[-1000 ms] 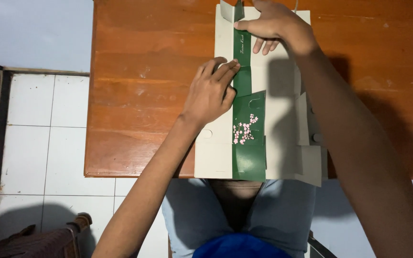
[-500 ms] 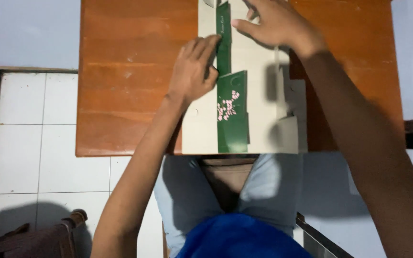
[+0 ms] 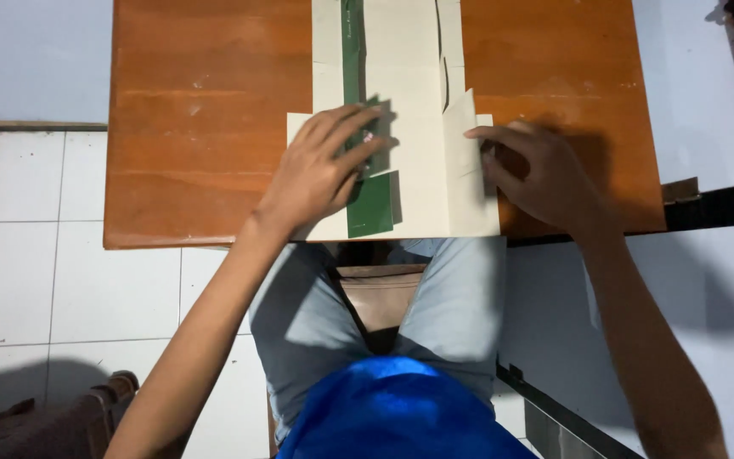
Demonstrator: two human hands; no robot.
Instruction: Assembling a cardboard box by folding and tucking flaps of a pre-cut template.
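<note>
Wooden tabletop (image 3: 206, 127) spreads under me, brown and scuffed, with white floor tiles (image 3: 36, 255) off to its left and my grey trousers (image 3: 460, 297) showing below its near edge.

On it, my left hand (image 3: 320, 174) lies flat on the cardboard sheet (image 3: 414, 136), fingers (image 3: 346, 127) slightly fanned and pressing down over the green strip (image 3: 352, 51) where it widens into a green flap (image 3: 373, 204). My right hand (image 3: 545, 174) rests at the sheet's right edge, fingertips (image 3: 490, 136) curled onto the side flap (image 3: 469, 127), thumb tucked near the fold; whether it pinches the flap or only pushes on it, I cannot tell.

Half a second ago the right hand was up at the far end of the sheet; now it has come down to the near right side, level with the left. The left has slid nearer too, onto the printed green part. So I judge the far end done with, and the work has shifted to the side flaps by the table's near edge.

Around this, a dark bar (image 3: 707, 204) runs off to the right, and a brown shape (image 3: 104, 399) sits low on the floor.
</note>
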